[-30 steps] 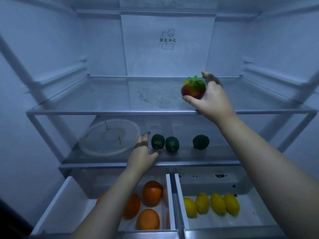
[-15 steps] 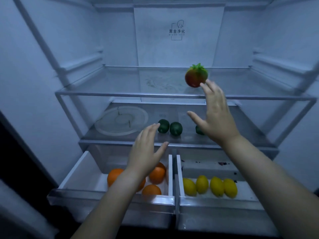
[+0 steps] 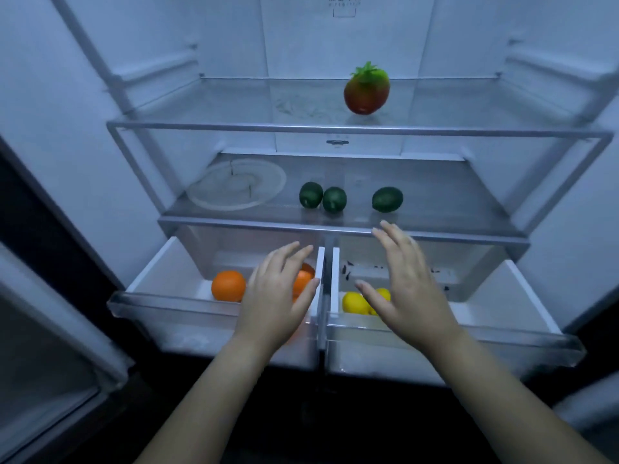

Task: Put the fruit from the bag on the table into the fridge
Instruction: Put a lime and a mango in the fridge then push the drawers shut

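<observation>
A red fruit with a green leafy top (image 3: pixel 366 89) rests alone on the upper glass shelf (image 3: pixel 234 128) of the open fridge. Three dark green fruits (image 3: pixel 334 199) lie on the middle shelf. The left drawer (image 3: pixel 174 306) holds oranges (image 3: pixel 228 285); the right drawer (image 3: pixel 502 333) holds lemons (image 3: pixel 355 303). My left hand (image 3: pixel 279 299) hovers over the left drawer, fingers spread, holding nothing. My right hand (image 3: pixel 407 289) hovers over the right drawer, also spread with nothing in it, hiding some lemons.
A clear round plate (image 3: pixel 236 184) lies on the middle shelf's left side. Both drawers are pulled out toward me. The fridge door (image 3: pixel 50 329) stands open at the left. Dark specks mark the right drawer's back.
My right hand let go of the red fruit on the upper shelf and dropped to the right drawer. My left hand pulled back too, and the view backed away from the fridge.
</observation>
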Action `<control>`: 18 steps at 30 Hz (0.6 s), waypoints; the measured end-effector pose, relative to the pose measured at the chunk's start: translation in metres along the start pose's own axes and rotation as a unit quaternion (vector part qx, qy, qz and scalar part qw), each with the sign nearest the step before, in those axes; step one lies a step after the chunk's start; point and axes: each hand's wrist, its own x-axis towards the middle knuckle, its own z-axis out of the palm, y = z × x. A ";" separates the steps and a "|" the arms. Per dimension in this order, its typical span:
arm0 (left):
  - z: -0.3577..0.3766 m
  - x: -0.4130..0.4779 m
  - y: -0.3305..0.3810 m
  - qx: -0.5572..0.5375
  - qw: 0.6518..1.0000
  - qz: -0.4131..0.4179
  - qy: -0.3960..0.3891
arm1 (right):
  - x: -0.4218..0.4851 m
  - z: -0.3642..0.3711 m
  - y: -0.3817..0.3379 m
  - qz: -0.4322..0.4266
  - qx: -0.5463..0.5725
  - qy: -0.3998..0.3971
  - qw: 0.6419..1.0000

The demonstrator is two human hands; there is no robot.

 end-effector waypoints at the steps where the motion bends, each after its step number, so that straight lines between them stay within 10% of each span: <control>1: 0.002 -0.007 0.000 0.003 1.000 -0.005 -0.003 | -0.009 0.003 -0.001 0.003 0.009 -0.005 1.000; 18: 0.024 -0.075 -0.007 0.049 0.998 -0.028 -0.012 | -0.093 0.040 -0.009 0.058 0.018 0.022 0.998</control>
